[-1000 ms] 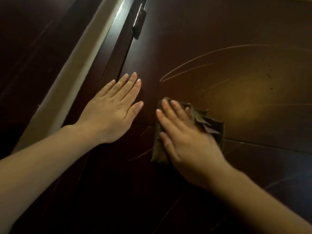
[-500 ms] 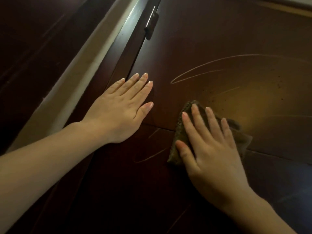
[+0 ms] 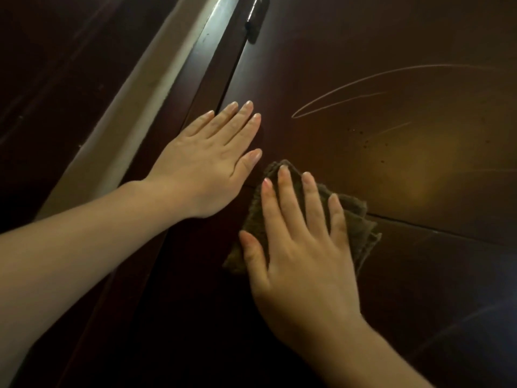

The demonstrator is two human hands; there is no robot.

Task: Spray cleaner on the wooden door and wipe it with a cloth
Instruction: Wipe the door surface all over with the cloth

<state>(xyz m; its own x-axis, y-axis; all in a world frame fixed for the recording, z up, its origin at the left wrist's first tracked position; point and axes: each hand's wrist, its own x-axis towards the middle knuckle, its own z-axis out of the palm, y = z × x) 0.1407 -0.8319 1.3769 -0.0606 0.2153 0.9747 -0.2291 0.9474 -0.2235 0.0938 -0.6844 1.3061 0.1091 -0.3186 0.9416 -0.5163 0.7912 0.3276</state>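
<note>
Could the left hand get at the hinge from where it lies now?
Probably yes: the left hand lies flat on the door, and only bare wood separates it from the hinge above.

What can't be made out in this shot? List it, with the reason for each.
Head view only:
- Cloth: mostly hidden under the right hand, so its full shape is unseen.
- Hinge: cut off by the top edge and dark.
- Door: the lower part is in deep shadow; wet or dry cannot be told.
- Door surface beneath the left hand: covered by the palm.
</note>
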